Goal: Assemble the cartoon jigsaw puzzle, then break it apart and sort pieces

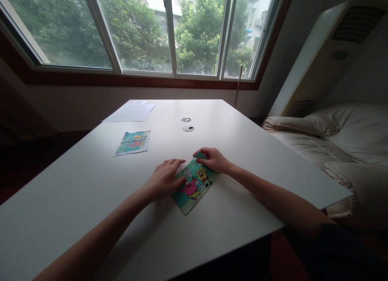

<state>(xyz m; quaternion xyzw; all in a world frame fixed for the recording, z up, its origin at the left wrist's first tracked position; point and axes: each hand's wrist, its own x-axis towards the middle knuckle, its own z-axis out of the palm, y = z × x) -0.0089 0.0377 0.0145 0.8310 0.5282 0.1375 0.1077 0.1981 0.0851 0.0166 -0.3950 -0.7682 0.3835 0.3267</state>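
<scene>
A small cartoon jigsaw puzzle lies flat on the white table, turned at an angle. My left hand rests on its left edge, fingers stretched out and lying flat. My right hand is at the puzzle's far corner, fingers curled and pinching a teal puzzle piece against that corner. Both forearms reach in from the near side.
A printed picture card lies to the far left of the puzzle. Farther back are a white paper sheet and two round cable ports. A cushioned sofa stands right of the table, below an air conditioner. Windows fill the back wall.
</scene>
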